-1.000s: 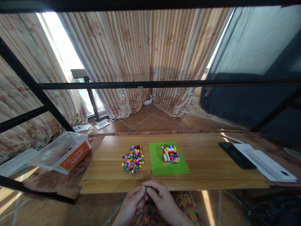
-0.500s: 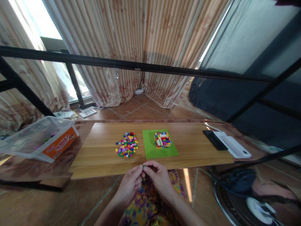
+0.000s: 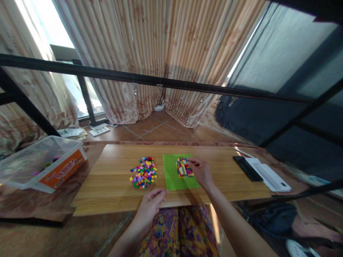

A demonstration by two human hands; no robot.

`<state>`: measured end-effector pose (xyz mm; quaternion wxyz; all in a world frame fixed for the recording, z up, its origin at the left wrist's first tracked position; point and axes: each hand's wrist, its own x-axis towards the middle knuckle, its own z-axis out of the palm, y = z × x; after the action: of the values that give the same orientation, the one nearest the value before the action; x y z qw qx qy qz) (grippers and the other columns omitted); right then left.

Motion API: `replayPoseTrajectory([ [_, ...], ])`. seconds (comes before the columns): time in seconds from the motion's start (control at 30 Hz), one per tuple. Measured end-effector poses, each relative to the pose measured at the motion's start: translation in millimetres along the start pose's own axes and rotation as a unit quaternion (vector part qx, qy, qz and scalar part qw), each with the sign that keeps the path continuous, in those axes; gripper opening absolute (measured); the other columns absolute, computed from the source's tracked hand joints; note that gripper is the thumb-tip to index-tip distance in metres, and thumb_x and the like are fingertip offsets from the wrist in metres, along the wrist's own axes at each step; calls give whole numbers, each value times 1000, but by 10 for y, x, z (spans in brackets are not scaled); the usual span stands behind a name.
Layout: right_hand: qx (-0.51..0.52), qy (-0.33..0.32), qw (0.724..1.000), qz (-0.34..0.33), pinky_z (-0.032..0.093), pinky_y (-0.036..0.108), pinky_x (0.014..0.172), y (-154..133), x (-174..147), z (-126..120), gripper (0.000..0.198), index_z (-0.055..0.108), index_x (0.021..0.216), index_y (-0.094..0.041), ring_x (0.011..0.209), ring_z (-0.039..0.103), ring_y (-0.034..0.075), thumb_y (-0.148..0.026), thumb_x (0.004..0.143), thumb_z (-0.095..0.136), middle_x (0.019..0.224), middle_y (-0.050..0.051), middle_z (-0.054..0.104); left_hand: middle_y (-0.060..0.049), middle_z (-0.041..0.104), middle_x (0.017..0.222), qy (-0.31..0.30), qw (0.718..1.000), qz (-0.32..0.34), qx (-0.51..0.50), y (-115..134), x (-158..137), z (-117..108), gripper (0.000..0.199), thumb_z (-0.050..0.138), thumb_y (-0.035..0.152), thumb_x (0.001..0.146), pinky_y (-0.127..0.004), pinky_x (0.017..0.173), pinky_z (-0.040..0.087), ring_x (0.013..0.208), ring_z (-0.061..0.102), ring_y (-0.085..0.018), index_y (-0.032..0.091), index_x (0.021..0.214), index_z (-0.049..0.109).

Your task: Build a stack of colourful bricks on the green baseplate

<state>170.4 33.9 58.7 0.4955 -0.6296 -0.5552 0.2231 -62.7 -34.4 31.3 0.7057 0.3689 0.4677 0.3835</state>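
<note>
On the green baseplate (image 3: 170, 175) stands a low, many-coloured block structure (image 3: 184, 168) built of small toy bricks, with white pieces on its top. My right hand (image 3: 202, 173) reaches over its right side, fingertips pinched together at the upper right edge; whatever they hold is hidden. Near the front edge of the table, my left hand (image 3: 152, 202) is closed, thumb and forefinger pressed together just below the baseplate. Anything in that pinch is too small to name. A loose pile of coloured bricks (image 3: 144, 173) lies left of the baseplate.
The wooden table (image 3: 107, 178) carries a black phone (image 3: 247, 168) and white flat items (image 3: 268, 173) at its right end. A clear plastic bin (image 3: 32, 175) with an orange label stands to the left. A black metal bar (image 3: 171, 83) crosses beyond the table.
My hands were together at the table's front edge around a small green brick. The right hand has moved forward and right to the block structure; the left stays near the edge.
</note>
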Motion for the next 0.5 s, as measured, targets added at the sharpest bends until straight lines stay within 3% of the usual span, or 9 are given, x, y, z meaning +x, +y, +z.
replayPoseTrajectory([
  [0.17, -23, -59, 998, -12, 50, 34, 80, 166, 386, 139, 19, 76, 79, -22, 83, 68, 21, -34, 74, 61, 86, 6, 75, -2, 64, 77, 53, 976, 143, 154, 99, 512, 270, 34, 70, 40, 72, -26, 64, 42, 66, 54, -13, 16, 95, 72],
  [0.3, -23, -112, 993, -18, 50, 35, 85, 286, 540, 202, 16, 76, 78, -24, 87, 69, 21, -32, 73, 64, 88, 4, 76, -4, 67, 97, 56, 943, 171, 280, 153, 840, 475, 59, 71, 38, 72, -30, 68, 46, 69, 56, -15, 19, 127, 60],
  [0.4, -30, -155, 987, -12, 51, 36, 83, 364, 591, 204, 16, 77, 80, -24, 84, 69, 22, -34, 73, 66, 86, 4, 76, -7, 65, 111, 32, 932, 198, 303, 168, 968, 588, 75, 77, 36, 67, -37, 86, 49, 92, 62, -22, 20, 136, 52],
  [0.5, -18, -196, 981, 4, 52, 34, 77, 415, 605, 196, 20, 77, 85, -23, 78, 69, 21, -36, 74, 67, 85, 4, 77, -11, 60, 128, 11, 922, 231, 309, 145, 1047, 638, 84, 81, 33, 64, -43, 103, 42, 115, 57, -28, 21, 140, 46],
])
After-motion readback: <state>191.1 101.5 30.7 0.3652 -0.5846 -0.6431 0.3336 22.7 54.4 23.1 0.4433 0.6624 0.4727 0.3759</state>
